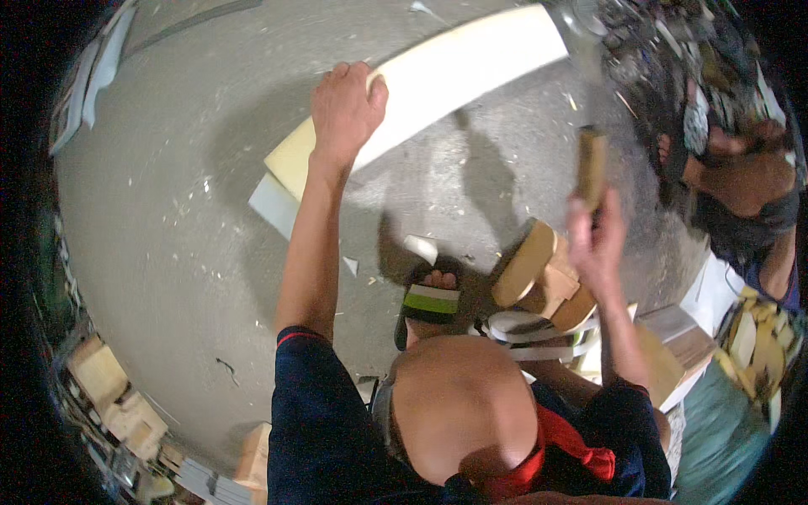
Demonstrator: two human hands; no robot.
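Note:
A long cream foam slab [471, 63] slants across the floor, its far end up to the right. My left hand [345, 105] is closed over its nearer part, fingers curled at the edge and thumb along the top. A pale blue-grey flat piece [273, 204] sticks out from under the slab's near end. On the right, my right hand [596, 240] is wrapped round a brown, blocky-ended tool [592, 164], held up apart from the slab. Motion blur hides its exact kind. Below that hand lie tan and brown round-ended pieces [534, 269].
A striped slipper [432, 300] is on my foot, with a white scrap [421, 247] beside it. Another person's bare leg [745, 181] shows at the right, near dark clutter. Yellowish scraps [762, 341] fill a bag above green cloth [724, 438]. Wooden blocks [99, 370] lie lower left.

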